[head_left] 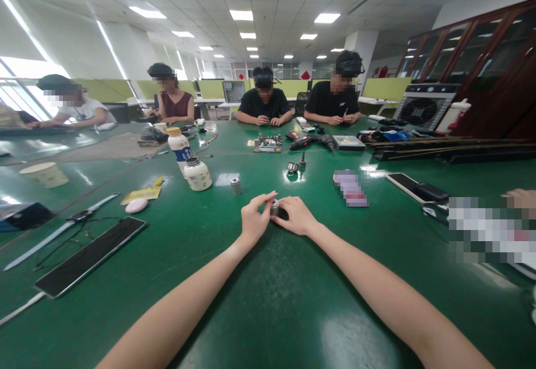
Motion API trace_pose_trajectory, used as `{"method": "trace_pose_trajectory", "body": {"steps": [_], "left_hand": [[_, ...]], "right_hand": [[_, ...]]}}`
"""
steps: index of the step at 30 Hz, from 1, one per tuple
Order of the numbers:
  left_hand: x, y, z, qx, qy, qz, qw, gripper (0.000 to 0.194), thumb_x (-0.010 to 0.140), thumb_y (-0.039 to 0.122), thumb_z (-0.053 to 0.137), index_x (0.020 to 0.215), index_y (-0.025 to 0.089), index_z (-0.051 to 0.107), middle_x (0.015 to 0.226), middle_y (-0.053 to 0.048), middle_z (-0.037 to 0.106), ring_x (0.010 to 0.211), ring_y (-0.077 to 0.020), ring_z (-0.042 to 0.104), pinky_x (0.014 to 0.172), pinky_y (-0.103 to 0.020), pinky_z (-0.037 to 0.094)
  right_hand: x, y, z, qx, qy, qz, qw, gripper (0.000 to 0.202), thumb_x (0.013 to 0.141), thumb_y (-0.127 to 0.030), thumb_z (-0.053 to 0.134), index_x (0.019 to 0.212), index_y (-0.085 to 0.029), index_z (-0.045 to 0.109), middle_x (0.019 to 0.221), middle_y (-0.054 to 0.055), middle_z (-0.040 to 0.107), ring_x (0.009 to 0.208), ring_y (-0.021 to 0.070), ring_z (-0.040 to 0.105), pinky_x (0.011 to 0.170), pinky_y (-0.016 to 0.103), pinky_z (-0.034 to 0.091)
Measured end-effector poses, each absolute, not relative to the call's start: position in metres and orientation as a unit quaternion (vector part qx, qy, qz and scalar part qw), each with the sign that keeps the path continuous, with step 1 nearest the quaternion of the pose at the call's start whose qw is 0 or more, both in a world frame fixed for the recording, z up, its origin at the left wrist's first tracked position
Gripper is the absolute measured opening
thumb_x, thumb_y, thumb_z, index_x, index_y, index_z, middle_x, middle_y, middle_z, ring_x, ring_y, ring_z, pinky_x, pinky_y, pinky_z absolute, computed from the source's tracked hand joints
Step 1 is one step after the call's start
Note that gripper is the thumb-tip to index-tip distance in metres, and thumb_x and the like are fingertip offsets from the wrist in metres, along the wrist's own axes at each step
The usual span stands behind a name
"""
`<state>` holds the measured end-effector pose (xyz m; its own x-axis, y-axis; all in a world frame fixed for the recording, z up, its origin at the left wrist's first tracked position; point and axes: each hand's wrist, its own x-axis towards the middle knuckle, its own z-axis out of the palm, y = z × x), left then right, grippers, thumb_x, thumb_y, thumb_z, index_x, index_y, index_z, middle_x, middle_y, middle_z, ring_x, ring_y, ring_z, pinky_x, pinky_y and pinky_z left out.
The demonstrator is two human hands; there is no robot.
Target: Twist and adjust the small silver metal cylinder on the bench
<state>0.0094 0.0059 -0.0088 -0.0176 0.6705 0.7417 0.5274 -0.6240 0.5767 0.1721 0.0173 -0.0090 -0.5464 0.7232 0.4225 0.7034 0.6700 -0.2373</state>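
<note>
Both my hands meet around a small silver metal cylinder [274, 209] standing on the green table [276, 296]. From the right, my right hand [298, 216] grips its side between thumb and fingers. The fingers of my left hand [256, 217] are pinched at its top left and partly cover it; whether they hold a smaller part there is hidden. A similar silver cylinder [235, 186] stands upright a little farther off to the left. Beyond my right hand lie a shiny round metal piece [292, 169] and a small dark pointed part [302, 159].
On the left are a white jar [198, 175], a bottle [179, 147], a phone [92, 254], a watch [79, 216] and a paper cup [44, 174]. A circuit board [268, 144] and power drill [312, 141] lie ahead. Several people sit across the table.
</note>
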Motion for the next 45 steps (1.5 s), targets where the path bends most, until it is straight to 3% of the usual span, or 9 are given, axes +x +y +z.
{"method": "trace_pose_trajectory", "body": {"steps": [5, 9, 15, 19, 25, 32, 36, 41, 45], "left_hand": [[0.014, 0.003, -0.007, 0.706, 0.416, 0.566, 0.091, 0.023, 0.089, 0.022, 0.053, 0.103, 0.024, 0.071, 0.106, -0.001, 0.074, 0.109, -0.0221, 0.065, 0.101, -0.046, 0.051], [0.017, 0.002, -0.001, 0.711, 0.394, 0.577, 0.081, 0.023, 0.09, 0.021, 0.05, 0.099, 0.021, 0.071, 0.102, -0.002, 0.074, 0.098, -0.0183, 0.069, 0.108, -0.047, 0.044], [0.017, 0.0, 0.004, 0.703, 0.41, 0.577, 0.071, 0.018, 0.087, 0.021, 0.054, 0.09, 0.022, 0.072, 0.087, -0.003, 0.074, 0.086, -0.0164, 0.07, 0.097, -0.04, 0.053], [0.015, 0.001, 0.004, 0.702, 0.417, 0.572, 0.073, 0.016, 0.085, 0.02, 0.056, 0.089, 0.021, 0.072, 0.088, -0.003, 0.075, 0.09, -0.0184, 0.07, 0.092, -0.038, 0.055], [0.012, 0.004, 0.001, 0.722, 0.399, 0.561, 0.058, 0.015, 0.084, 0.021, 0.057, 0.087, 0.022, 0.072, 0.089, -0.002, 0.076, 0.087, -0.0179, 0.07, 0.098, -0.043, 0.052], [0.011, 0.004, -0.001, 0.707, 0.419, 0.558, 0.117, 0.015, 0.085, 0.025, 0.059, 0.093, 0.021, 0.071, 0.093, -0.004, 0.074, 0.088, -0.0179, 0.069, 0.088, -0.035, 0.054], [0.011, 0.006, -0.002, 0.677, 0.442, 0.568, 0.155, 0.02, 0.082, 0.026, 0.062, 0.101, 0.022, 0.069, 0.103, -0.005, 0.072, 0.098, -0.0196, 0.066, 0.094, -0.038, 0.05], [0.006, 0.013, -0.004, 0.674, 0.46, 0.547, 0.188, 0.01, 0.078, 0.027, 0.066, 0.082, 0.021, 0.073, 0.108, -0.007, 0.07, 0.108, -0.0236, 0.061, 0.1, -0.045, 0.043], [0.003, 0.017, -0.006, 0.671, 0.452, 0.548, 0.213, 0.009, 0.078, 0.028, 0.066, 0.078, 0.022, 0.073, 0.104, -0.007, 0.071, 0.105, -0.0237, 0.061, 0.1, -0.045, 0.043]], "right_hand": [[0.171, 0.017, -0.009, -0.407, -0.881, 0.012, 0.24, 0.034, 0.089, -0.046, 0.057, 0.103, -0.016, 0.061, 0.104, 0.01, 0.065, 0.099, 0.0223, 0.056, 0.088, 0.037, 0.037], [0.171, 0.018, -0.01, -0.41, -0.879, 0.011, 0.242, 0.033, 0.089, -0.047, 0.057, 0.1, -0.016, 0.062, 0.101, 0.009, 0.065, 0.097, 0.022, 0.057, 0.087, 0.036, 0.038], [0.172, 0.018, -0.01, -0.407, -0.879, 0.011, 0.246, 0.032, 0.089, -0.045, 0.058, 0.1, -0.016, 0.062, 0.102, 0.01, 0.066, 0.098, 0.0225, 0.057, 0.088, 0.037, 0.038], [0.172, 0.017, -0.009, -0.41, -0.879, 0.015, 0.245, 0.031, 0.089, -0.046, 0.058, 0.097, -0.016, 0.062, 0.1, 0.009, 0.066, 0.098, 0.0223, 0.057, 0.086, 0.036, 0.038], [0.172, 0.016, -0.008, -0.411, -0.878, 0.015, 0.244, 0.032, 0.089, -0.044, 0.059, 0.102, -0.015, 0.062, 0.105, 0.009, 0.066, 0.1, 0.0227, 0.056, 0.087, 0.037, 0.038], [0.172, 0.017, -0.01, -0.407, -0.878, 0.023, 0.249, 0.034, 0.089, -0.046, 0.058, 0.103, -0.015, 0.062, 0.104, 0.01, 0.066, 0.099, 0.0232, 0.056, 0.087, 0.037, 0.038], [0.172, 0.017, -0.009, -0.4, -0.881, 0.027, 0.253, 0.035, 0.09, -0.047, 0.057, 0.104, -0.016, 0.062, 0.105, 0.01, 0.065, 0.101, 0.0233, 0.055, 0.088, 0.038, 0.038], [0.172, 0.017, -0.009, -0.406, -0.877, 0.026, 0.255, 0.035, 0.09, -0.049, 0.056, 0.102, -0.016, 0.062, 0.102, 0.009, 0.065, 0.099, 0.0225, 0.055, 0.088, 0.037, 0.038], [0.171, 0.016, -0.009, -0.41, -0.877, 0.028, 0.252, 0.035, 0.09, -0.049, 0.055, 0.101, -0.017, 0.062, 0.101, 0.009, 0.065, 0.098, 0.0222, 0.055, 0.087, 0.037, 0.037]]}}
